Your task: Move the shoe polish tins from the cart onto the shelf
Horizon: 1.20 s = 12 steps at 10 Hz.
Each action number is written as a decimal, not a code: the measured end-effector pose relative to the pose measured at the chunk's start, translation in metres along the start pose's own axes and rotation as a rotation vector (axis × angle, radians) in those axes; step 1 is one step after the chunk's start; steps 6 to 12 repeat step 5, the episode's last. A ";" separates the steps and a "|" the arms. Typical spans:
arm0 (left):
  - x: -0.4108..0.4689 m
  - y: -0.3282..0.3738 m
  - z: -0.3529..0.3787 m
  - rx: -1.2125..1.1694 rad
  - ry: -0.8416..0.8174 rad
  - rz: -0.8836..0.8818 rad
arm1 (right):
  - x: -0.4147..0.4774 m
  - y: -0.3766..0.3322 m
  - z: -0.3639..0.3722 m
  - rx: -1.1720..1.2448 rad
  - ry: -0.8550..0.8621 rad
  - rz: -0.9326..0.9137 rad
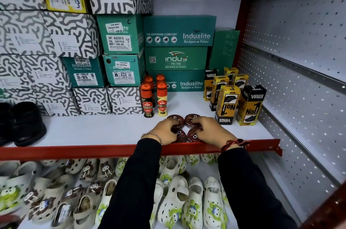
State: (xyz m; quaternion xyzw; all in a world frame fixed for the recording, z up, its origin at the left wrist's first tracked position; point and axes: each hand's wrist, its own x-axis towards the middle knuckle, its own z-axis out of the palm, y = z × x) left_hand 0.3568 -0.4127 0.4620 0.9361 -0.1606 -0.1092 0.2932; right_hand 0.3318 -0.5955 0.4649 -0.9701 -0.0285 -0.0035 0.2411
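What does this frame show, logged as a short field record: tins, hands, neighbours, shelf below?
tins: four brown shoe polish tins in a two-by-two cluster near the shelf front edge
left hand: left hand resting on the left pair
right hand: right hand resting on the right pair
behind: Kiwi liquid polish bottles
right of tins: yellow Venus boxes
below: white clogs
cart: not in view

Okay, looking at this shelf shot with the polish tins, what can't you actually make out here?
All in the head view:
- Cart: outside the picture, so any remaining tins cannot be counted.
- Shoe polish tins: four show; the left hand and right hand cover parts of the lids, so the brand cannot be read in full.
- Grip: whether the fingers clasp the tins or only rest on them is unclear.
- White shoe box labels: print too small and blurred.
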 end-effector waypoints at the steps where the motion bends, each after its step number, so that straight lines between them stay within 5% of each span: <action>1: -0.001 -0.002 -0.002 -0.001 0.011 0.005 | 0.000 0.003 -0.001 -0.021 0.020 0.017; 3: -0.008 0.002 -0.006 -0.003 0.017 0.031 | -0.006 -0.001 -0.004 -0.030 0.029 -0.009; 5: -0.014 0.020 -0.030 -0.028 0.158 0.175 | -0.009 -0.018 -0.035 -0.002 0.304 -0.149; 12: -0.014 0.020 -0.030 -0.028 0.158 0.175 | -0.009 -0.018 -0.035 -0.002 0.304 -0.149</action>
